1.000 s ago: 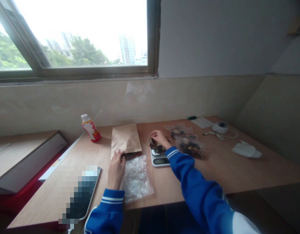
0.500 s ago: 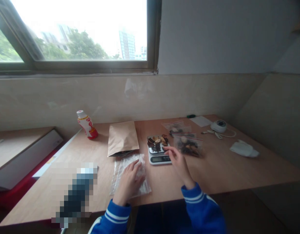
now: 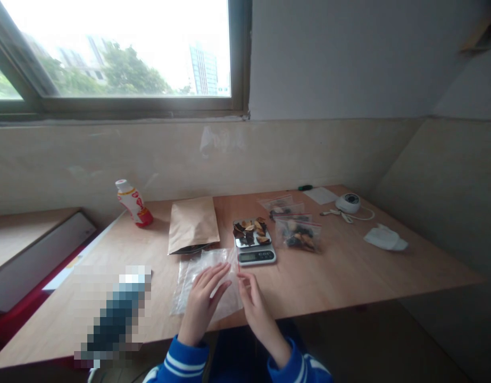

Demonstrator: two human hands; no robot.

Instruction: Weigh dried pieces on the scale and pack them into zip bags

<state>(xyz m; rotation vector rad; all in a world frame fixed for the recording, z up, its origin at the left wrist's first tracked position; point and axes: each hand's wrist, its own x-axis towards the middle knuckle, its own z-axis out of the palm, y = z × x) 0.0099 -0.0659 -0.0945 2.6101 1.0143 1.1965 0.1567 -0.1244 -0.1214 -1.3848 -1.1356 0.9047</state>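
Observation:
Clear plastic zip bags [image 3: 189,274] lie in a flat stack at the front of the table. My left hand [image 3: 203,300] rests over them, fingers stretched out and thumb apart. At the stack's right side, my right hand [image 3: 253,303] has its fingertips closed at the red-lined edge of a zip bag; the exact grip is partly hidden. Just beyond is a white digital scale [image 3: 256,256] carrying dark and tan dried slices [image 3: 251,230]. Its display digits are not readable. A brown paper pouch [image 3: 194,224] lies left of the scale, its mouth facing me.
Filled zip bags [image 3: 299,236] sit right of the scale. Farther right are a white round camera-like device [image 3: 348,202] with a cable and a crumpled white tissue [image 3: 385,238]. A red-and-white bottle [image 3: 134,205] stands at the back left. A pixelated object [image 3: 117,311] lies front left.
My right hand has left the slices on the scale and come down to the zip bags' right edge. A red bag edge now shows there. My left hand stays over the bags.

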